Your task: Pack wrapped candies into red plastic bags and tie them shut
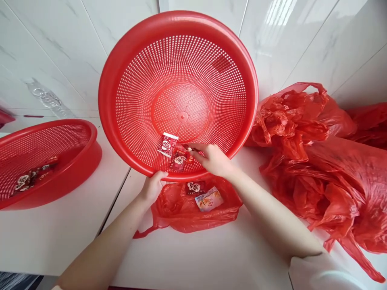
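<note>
A large red plastic colander basket [181,20] is tipped toward me. My left hand [153,187] grips its near rim, thumb on top. Inside, near the lower wall, lie a dark red and white snack packet [168,144], another dark red packet [179,161] and a small bright red one [190,157]. My right hand [214,160] reaches over the rim, fingers closed on a small dark packet that is mostly hidden. Under the rim, an open red plastic bag [196,225] holds a dark packet [195,187] and a light, colourful packet [209,199].
At left stands a second red basket [78,161] with dark packets [33,177] inside. A clear plastic bottle [50,98] lies behind it by the tiled wall [60,44]. Several red plastic bags [338,185] are heaped at right on the white table [242,253].
</note>
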Available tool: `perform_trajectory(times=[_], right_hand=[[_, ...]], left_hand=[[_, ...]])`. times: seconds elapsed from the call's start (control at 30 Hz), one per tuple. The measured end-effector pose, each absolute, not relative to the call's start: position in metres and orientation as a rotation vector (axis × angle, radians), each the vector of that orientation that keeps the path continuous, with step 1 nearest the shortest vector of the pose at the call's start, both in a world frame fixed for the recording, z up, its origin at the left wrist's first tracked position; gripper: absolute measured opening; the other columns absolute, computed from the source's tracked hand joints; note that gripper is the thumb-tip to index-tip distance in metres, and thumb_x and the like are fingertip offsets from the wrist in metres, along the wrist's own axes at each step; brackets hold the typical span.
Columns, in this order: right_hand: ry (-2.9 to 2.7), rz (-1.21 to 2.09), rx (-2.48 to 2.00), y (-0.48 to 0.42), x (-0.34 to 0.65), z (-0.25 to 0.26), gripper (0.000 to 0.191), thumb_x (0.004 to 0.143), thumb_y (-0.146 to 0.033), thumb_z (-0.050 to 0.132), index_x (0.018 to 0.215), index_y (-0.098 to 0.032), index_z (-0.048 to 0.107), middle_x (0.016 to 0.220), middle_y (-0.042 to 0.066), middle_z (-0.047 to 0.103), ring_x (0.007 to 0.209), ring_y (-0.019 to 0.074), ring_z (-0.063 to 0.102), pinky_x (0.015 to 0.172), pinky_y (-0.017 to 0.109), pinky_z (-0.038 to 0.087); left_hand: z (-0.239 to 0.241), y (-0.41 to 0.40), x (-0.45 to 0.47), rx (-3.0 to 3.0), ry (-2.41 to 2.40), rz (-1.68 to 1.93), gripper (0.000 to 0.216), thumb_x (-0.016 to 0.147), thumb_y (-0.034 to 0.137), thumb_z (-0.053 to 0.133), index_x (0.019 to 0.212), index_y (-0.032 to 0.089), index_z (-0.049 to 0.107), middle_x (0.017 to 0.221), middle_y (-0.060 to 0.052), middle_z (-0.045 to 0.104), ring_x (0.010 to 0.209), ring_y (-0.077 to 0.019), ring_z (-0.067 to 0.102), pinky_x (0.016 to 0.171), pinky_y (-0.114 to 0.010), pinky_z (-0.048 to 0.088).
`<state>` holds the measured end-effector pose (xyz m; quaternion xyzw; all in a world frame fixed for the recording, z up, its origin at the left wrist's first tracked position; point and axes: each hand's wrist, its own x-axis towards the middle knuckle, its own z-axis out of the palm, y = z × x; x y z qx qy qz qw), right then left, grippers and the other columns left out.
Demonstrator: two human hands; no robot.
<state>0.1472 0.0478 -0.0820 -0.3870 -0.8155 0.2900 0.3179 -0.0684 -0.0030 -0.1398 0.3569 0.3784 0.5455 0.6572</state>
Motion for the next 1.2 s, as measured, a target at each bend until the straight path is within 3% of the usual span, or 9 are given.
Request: perform_trajectory(times=[0.13,0.2,0.5,0.7,0.9,1.03,1.2], right_hand=[[-1.835,1.454,-0.866,0.053,0.156,-0.077,0.029,0.091,-0.033,0.049,0.102,-0.013,0.068,0.087,0.007,0.072,0.078,0.0160,0.067,0.079,0.031,0.052],[-1.770,1.566,-0.827,0.052,0.159,-0.072,0.027,0.088,-0.031,0.053,0.097,-0.011,0.069,0.086,0.008,0.072,0.076,0.0153,0.067,0.078,0.030,0.053],[-2.273,1.161,-0.937,0.036,0.173,-0.049,0.024,0.088,-0.033,0.052,0.085,-0.015,0.069,0.074,-0.001,0.066,0.064,0.0114,0.057,0.059,0.023,0.042],[-2.596,1.109,-0.756,0.026,0.167,-0.048,0.031,0.088,-0.041,0.057,0.108,-0.020,0.068,0.099,0.004,0.071,0.083,0.0163,0.065,0.075,0.026,0.046],[-2.420,0.507,-0.929,0.030,0.147,-0.069,0.027,0.094,-0.023,0.048,0.114,-0.015,0.063,0.107,0.010,0.067,0.098,0.0205,0.062,0.088,0.034,0.047],[-2.526,0.549,-0.771,0.035,0.137,-0.086,0.042,0.087,-0.009,0.049,0.128,-0.015,0.053,0.116,0.012,0.063,0.106,0.0210,0.060,0.090,0.035,0.048],[-2.675,0.709,-0.608,0.042,0.141,-0.094,0.054,0.075,0.004,0.048,0.126,-0.014,0.055,0.122,0.014,0.059,0.112,0.0216,0.055,0.092,0.034,0.047]], left_hand=[[-0.136,-0.003,-0.069,0.817,0.873,1.254,0.040,0.073,0.018,0.058,0.112,0.014,0.065,0.102,-0.008,0.071,0.101,-0.0297,0.065,0.089,-0.045,0.051],[-0.133,-0.001,-0.070,0.801,0.892,1.259,0.040,0.072,0.019,0.057,0.111,0.014,0.065,0.100,-0.007,0.072,0.100,-0.0300,0.066,0.088,-0.046,0.052],[-0.123,0.001,-0.074,0.688,1.003,1.247,0.034,0.070,0.022,0.056,0.100,0.011,0.067,0.093,-0.010,0.073,0.091,-0.0321,0.068,0.082,-0.048,0.055],[-0.129,0.003,-0.076,0.654,0.928,1.163,0.040,0.072,0.025,0.052,0.107,0.010,0.067,0.093,-0.012,0.073,0.091,-0.0338,0.069,0.082,-0.052,0.054],[-0.134,-0.002,-0.070,0.711,0.834,1.128,0.041,0.076,0.021,0.051,0.113,0.011,0.065,0.103,-0.011,0.072,0.096,-0.0311,0.068,0.089,-0.050,0.052],[-0.134,-0.009,-0.063,0.765,0.805,1.093,0.043,0.075,0.018,0.054,0.117,0.013,0.064,0.105,-0.010,0.072,0.100,-0.0301,0.066,0.091,-0.048,0.051],[-0.134,-0.011,-0.061,0.749,0.805,1.038,0.038,0.075,0.019,0.054,0.110,0.013,0.067,0.101,-0.009,0.073,0.101,-0.0301,0.066,0.091,-0.047,0.051]])
